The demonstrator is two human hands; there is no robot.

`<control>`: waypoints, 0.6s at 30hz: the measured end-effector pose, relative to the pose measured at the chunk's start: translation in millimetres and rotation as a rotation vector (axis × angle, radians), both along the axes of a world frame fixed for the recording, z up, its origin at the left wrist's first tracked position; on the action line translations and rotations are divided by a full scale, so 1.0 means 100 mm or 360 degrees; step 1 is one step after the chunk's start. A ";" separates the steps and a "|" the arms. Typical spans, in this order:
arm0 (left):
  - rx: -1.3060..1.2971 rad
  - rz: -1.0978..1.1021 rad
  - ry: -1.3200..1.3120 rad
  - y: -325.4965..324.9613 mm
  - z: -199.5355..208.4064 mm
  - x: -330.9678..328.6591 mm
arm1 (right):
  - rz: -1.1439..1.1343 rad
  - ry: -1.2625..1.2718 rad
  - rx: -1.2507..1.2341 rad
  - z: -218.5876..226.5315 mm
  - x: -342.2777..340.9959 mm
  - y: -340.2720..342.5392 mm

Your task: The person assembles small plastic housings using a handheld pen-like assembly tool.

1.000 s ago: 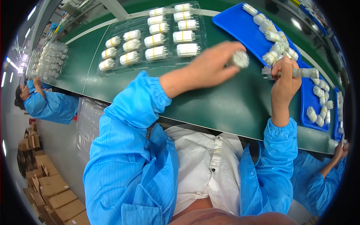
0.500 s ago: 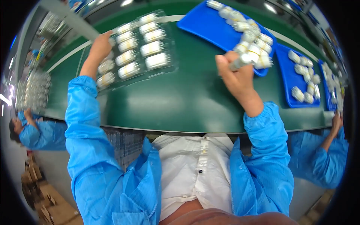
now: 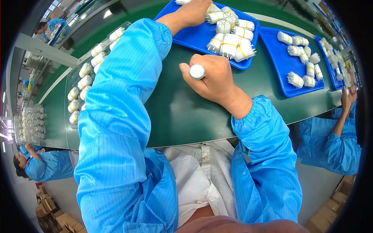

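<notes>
My right hand [image 3: 211, 79] rests on the green belt [image 3: 175, 112], closed around a white cylindrical part [image 3: 197, 71] whose round end points up at me. My left hand [image 3: 196, 9] reaches across into the nearer blue tray [image 3: 182, 33], among white bundles tied with yellow bands [image 3: 231, 40]; its fingers are hidden at the frame's top edge. My left sleeve [image 3: 120, 97] covers part of a clear plastic tray [image 3: 83, 83] filled with rows of the same white bundles.
A second blue tray [image 3: 285, 83] with several white bundles lies to the right. Another person's hand and blue sleeve [image 3: 342, 116] work at the right rim. Stacked clear trays [image 3: 31, 120] and another seated person [image 3: 37, 167] are at the left. Cardboard boxes sit on the floor.
My left hand left the clear tray and swung right into the blue tray. My right hand drew back from the blue tray onto the belt, holding a white part.
</notes>
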State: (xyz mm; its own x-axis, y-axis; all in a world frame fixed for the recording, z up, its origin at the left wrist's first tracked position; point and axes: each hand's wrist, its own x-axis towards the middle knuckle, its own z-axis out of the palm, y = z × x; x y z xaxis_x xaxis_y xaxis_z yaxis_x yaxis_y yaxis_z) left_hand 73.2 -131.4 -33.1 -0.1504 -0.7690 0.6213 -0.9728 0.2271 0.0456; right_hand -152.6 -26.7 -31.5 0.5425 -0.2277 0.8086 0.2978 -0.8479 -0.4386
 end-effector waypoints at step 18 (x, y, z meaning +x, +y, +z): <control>0.0311 0.0115 0.0882 2.52 -0.02 -1.09 | 0.0258 0.0049 0.1211 0.30 -0.13 0.17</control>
State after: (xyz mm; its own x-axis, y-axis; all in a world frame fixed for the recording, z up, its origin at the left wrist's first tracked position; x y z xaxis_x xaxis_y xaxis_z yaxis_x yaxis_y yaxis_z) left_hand -35.7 120.4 -35.2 0.2131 -0.8733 0.4382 -0.8047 0.0975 0.5856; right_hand -165.8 -9.8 -1.8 0.6360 -0.6299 0.4458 0.3708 -0.2572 -0.8924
